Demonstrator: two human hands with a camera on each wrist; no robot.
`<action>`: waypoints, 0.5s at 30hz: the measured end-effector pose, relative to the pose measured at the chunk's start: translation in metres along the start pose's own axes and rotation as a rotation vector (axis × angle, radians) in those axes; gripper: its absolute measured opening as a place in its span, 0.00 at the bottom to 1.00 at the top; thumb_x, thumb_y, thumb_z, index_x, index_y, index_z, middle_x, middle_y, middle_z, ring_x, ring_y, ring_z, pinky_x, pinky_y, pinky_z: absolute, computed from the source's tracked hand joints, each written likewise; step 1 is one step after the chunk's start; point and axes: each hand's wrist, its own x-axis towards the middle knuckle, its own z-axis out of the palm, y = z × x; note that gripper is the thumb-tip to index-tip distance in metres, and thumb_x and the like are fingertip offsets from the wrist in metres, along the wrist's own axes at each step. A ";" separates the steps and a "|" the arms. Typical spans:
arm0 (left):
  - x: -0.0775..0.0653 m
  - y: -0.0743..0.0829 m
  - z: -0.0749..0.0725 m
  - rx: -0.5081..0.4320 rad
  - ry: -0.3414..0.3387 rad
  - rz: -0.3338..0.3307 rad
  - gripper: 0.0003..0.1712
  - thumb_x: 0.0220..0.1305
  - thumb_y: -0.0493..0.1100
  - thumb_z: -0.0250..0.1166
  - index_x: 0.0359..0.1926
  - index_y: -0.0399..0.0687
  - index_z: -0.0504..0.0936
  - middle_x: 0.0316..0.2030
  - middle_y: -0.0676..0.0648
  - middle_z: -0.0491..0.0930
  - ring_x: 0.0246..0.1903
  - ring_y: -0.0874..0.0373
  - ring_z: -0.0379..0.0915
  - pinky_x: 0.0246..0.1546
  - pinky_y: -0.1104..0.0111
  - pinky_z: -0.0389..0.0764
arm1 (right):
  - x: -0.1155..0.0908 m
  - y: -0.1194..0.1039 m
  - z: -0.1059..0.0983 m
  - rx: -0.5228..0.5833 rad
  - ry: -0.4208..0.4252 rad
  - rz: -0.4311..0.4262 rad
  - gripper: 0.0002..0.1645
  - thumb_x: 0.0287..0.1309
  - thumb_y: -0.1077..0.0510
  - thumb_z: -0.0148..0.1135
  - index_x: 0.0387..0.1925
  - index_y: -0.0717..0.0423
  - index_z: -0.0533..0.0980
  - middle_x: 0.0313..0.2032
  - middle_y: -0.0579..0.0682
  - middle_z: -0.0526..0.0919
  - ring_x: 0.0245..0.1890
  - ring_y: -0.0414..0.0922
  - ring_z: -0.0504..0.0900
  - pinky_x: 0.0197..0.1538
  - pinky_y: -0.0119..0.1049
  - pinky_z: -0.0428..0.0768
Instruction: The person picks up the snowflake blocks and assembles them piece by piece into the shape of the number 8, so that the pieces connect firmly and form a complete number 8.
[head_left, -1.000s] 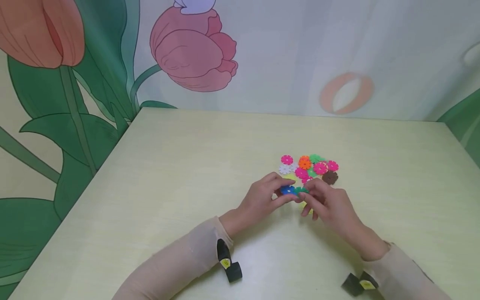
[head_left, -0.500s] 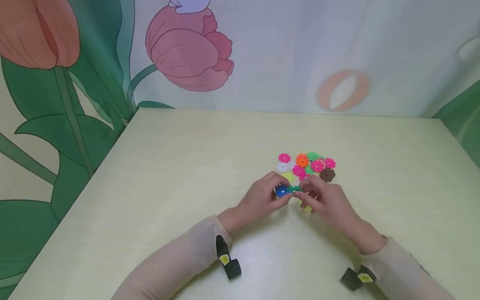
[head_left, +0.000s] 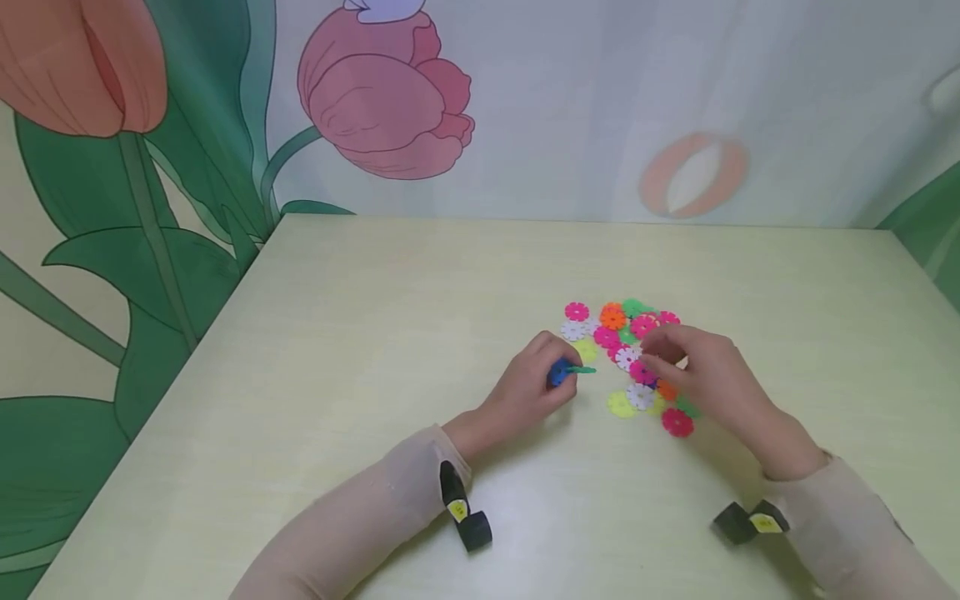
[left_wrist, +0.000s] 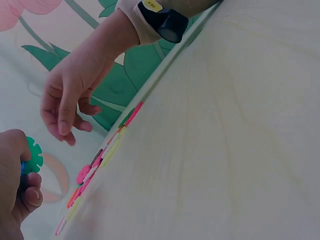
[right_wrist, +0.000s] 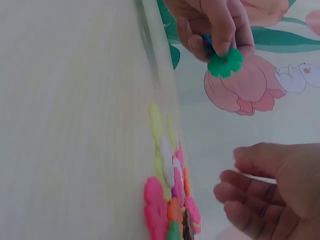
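Observation:
In the head view, my left hand (head_left: pixel 525 382) pinches a blue notched flower disc (head_left: pixel 557 372). A green notched disc (head_left: pixel 585 369) is joined to it at an angle and sticks out to the right; the right wrist view shows the green disc (right_wrist: pixel 226 63) face on below the fingers. The blue disc is partly hidden by the fingers. My right hand (head_left: pixel 712 379) hovers over the right side of the loose discs, its fingers loosely bent. In the right wrist view nothing shows between the thumb and fingers of the right hand (right_wrist: pixel 270 195).
Several loose flower discs lie on the pale table (head_left: pixel 375 333), among them a red-pink disc (head_left: pixel 678 422), a white disc (head_left: pixel 641 396), an orange disc (head_left: pixel 612 316) and a yellow disc (head_left: pixel 621 405). A wall with painted flowers (head_left: pixel 390 108) stands behind the table.
My right hand has let go of the green disc and moved right, uncovering discs on the table. The left hand keeps the blue and green discs, nearly in place.

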 end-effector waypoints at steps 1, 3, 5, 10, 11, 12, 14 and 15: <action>0.000 0.000 0.000 -0.007 0.003 -0.007 0.06 0.59 0.31 0.59 0.39 0.38 0.76 0.40 0.42 0.75 0.40 0.53 0.72 0.45 0.74 0.77 | 0.001 0.002 -0.001 -0.013 -0.023 0.019 0.12 0.56 0.59 0.67 0.42 0.58 0.79 0.35 0.52 0.85 0.34 0.46 0.79 0.32 0.31 0.76; 0.001 0.000 0.001 -0.024 0.004 -0.022 0.06 0.58 0.30 0.58 0.38 0.38 0.75 0.39 0.42 0.76 0.40 0.54 0.72 0.44 0.73 0.76 | 0.003 0.007 -0.002 -0.041 -0.069 0.050 0.13 0.56 0.58 0.67 0.43 0.59 0.79 0.37 0.53 0.84 0.34 0.47 0.78 0.33 0.31 0.75; 0.001 0.000 0.001 -0.043 0.001 -0.042 0.06 0.59 0.30 0.58 0.38 0.39 0.75 0.39 0.42 0.76 0.40 0.54 0.72 0.44 0.73 0.76 | 0.005 0.011 0.000 -0.069 -0.108 0.077 0.15 0.55 0.57 0.68 0.43 0.59 0.79 0.38 0.54 0.83 0.34 0.47 0.76 0.32 0.31 0.74; 0.002 0.000 0.002 -0.074 -0.018 -0.091 0.05 0.62 0.33 0.60 0.40 0.39 0.75 0.41 0.42 0.76 0.41 0.53 0.73 0.47 0.72 0.76 | 0.009 0.018 0.008 -0.122 -0.153 0.083 0.19 0.51 0.55 0.71 0.43 0.61 0.79 0.37 0.54 0.81 0.32 0.46 0.75 0.32 0.33 0.75; 0.002 0.000 0.003 -0.076 -0.021 -0.100 0.05 0.63 0.34 0.60 0.40 0.39 0.75 0.41 0.42 0.76 0.41 0.53 0.73 0.47 0.72 0.76 | 0.009 0.018 0.009 -0.125 -0.155 0.077 0.19 0.51 0.55 0.72 0.42 0.61 0.79 0.36 0.55 0.80 0.32 0.46 0.75 0.33 0.34 0.75; 0.002 -0.001 0.003 -0.076 -0.024 -0.108 0.05 0.63 0.34 0.60 0.41 0.40 0.75 0.41 0.42 0.76 0.42 0.53 0.73 0.47 0.72 0.76 | 0.009 0.018 0.010 -0.125 -0.156 0.073 0.19 0.50 0.55 0.72 0.42 0.62 0.79 0.36 0.55 0.79 0.32 0.46 0.75 0.33 0.34 0.76; 0.002 -0.001 0.003 -0.076 -0.026 -0.119 0.06 0.64 0.35 0.61 0.41 0.40 0.76 0.42 0.42 0.76 0.42 0.53 0.73 0.47 0.72 0.76 | 0.009 0.019 0.012 -0.114 -0.153 0.074 0.20 0.50 0.55 0.72 0.42 0.62 0.78 0.36 0.55 0.78 0.33 0.46 0.74 0.34 0.34 0.75; 0.002 -0.001 0.003 -0.076 -0.027 -0.125 0.06 0.64 0.36 0.61 0.42 0.41 0.77 0.42 0.43 0.76 0.42 0.53 0.73 0.47 0.73 0.76 | 0.008 0.019 0.013 -0.103 -0.151 0.084 0.20 0.50 0.55 0.73 0.41 0.62 0.78 0.36 0.54 0.78 0.33 0.46 0.74 0.34 0.34 0.75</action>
